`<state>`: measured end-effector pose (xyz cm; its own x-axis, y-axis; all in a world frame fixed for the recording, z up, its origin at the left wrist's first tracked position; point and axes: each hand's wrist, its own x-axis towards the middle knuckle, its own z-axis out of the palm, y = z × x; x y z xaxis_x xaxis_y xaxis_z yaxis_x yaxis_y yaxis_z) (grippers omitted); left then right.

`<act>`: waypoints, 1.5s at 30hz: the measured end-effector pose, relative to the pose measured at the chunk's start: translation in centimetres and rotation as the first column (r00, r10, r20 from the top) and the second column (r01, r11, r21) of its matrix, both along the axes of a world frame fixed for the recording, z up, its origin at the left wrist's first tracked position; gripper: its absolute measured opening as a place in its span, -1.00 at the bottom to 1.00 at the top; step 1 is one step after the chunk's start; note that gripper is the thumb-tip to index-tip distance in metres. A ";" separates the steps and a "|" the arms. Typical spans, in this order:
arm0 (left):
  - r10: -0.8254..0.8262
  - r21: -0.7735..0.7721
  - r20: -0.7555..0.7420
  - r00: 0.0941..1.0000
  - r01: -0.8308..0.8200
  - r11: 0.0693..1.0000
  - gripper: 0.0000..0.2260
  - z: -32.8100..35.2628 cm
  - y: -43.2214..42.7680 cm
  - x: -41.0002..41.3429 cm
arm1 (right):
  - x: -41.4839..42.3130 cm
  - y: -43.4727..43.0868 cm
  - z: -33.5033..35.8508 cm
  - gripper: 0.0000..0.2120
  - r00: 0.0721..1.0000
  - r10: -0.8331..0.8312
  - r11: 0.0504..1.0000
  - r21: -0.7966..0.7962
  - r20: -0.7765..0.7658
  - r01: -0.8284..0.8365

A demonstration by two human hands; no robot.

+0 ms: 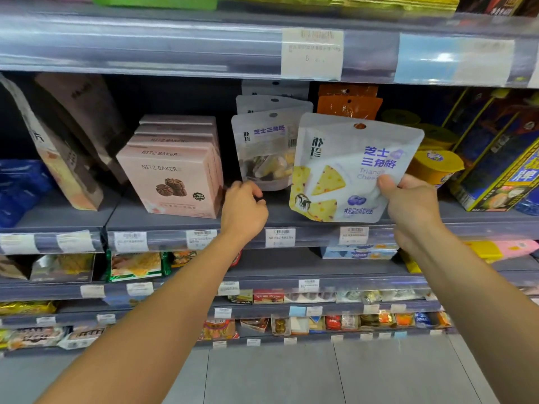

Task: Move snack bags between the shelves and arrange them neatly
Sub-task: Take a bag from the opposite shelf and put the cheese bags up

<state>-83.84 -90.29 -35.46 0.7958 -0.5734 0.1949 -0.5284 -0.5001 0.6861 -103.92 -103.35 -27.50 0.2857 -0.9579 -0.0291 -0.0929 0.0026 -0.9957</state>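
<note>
Standing right of the pink biscuit boxes (172, 176), the right hand (408, 205) grips a cheese snack bag (347, 167) by its lower right corner, thumb pressed on the printed face. The left hand (243, 211) is just beside the boxes with its fingers curled at the foot of the row of matching bags (262, 147). I cannot tell whether it pinches the front one or only touches it. The held bag is in front of the shelf (291, 217), its base about level with the lip. It faces outward, hang hole up, and is close to square, so its hole-to-base line is near upright with the top tipped away from the boxes. A one-corner grip looks risky to me: the bag could swing or slide out as it goes in. Pushed in carelessly, it could knock the standing row backwards or sideways, since those bags are light. It also sits further from the boxes than the row, so it might land before the orange pouches (348, 107) behind it rather than with its own kind.
</note>
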 end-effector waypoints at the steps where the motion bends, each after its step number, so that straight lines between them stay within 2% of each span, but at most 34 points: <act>1: -0.052 0.035 0.020 0.998 0.051 0.998 -0.82 0.0 -0.2 0.2 | 0.1 0.0 -0.1 -0.83 1.000 -0.001 1.000 0.002 -0.001 0.001; 4: -0.109 0.131 0.040 0.993 0.103 0.986 -0.74 -0.3 -0.8 0.7 | 0.2 -0.1 -0.3 -0.82 1.000 0.005 1.000 0.010 0.004 -0.005; 9: -0.106 0.237 0.041 0.993 0.094 0.967 -0.70 -0.8 -1.1 1.3 | 0.1 -0.6 -0.2 -0.83 1.000 0.011 1.000 0.008 0.007 -0.011; 17: -0.097 0.336 0.066 0.993 0.069 0.939 -0.66 -1.0 -1.4 3.0 | 0.3 -1.4 -0.3 -0.84 1.000 0.000 1.000 -0.027 -0.021 -0.001; 21: -0.214 0.403 0.222 0.951 0.110 0.908 -0.68 -1.1 -0.3 1.8 | 1.4 -1.8 -0.3 -0.84 1.000 0.011 1.000 -0.021 0.006 -0.011; 26: -0.284 0.384 0.421 0.861 0.114 0.916 -0.55 -2.0 4.2 -1.3 | 5.0 -1.8 -1.0 -0.84 0.998 0.062 0.998 -0.029 0.007 -0.062; 28: -0.291 0.359 0.456 0.841 0.126 0.925 -0.59 -2.9 5.4 -1.9 | 7.0 -1.6 -1.7 -0.82 0.997 0.082 0.997 -0.011 -0.003 -0.082; 33: -0.214 0.247 0.447 0.869 0.110 0.963 -0.79 -4.2 5.6 -1.8 | 11.1 -0.3 -3.3 -0.84 0.987 0.158 0.987 0.018 -0.014 -0.158; 39: -0.148 0.150 0.444 0.884 0.089 0.985 -0.78 -4.6 5.2 -1.7 | 12.8 0.6 -4.8 -0.82 0.979 0.195 0.980 0.059 -0.050 -0.192; 45: -0.130 0.116 0.435 0.891 0.087 0.989 -0.79 -5.0 5.1 -1.6 | 12.3 0.7 -5.1 -0.81 0.975 0.217 0.976 0.000 -0.044 -0.218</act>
<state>-85.41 -85.23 -40.47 0.5724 -0.6832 0.4534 -0.8199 -0.4712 0.3252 -91.60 -102.66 -32.64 0.4857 -0.8731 -0.0420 -0.1343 -0.0270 -0.9906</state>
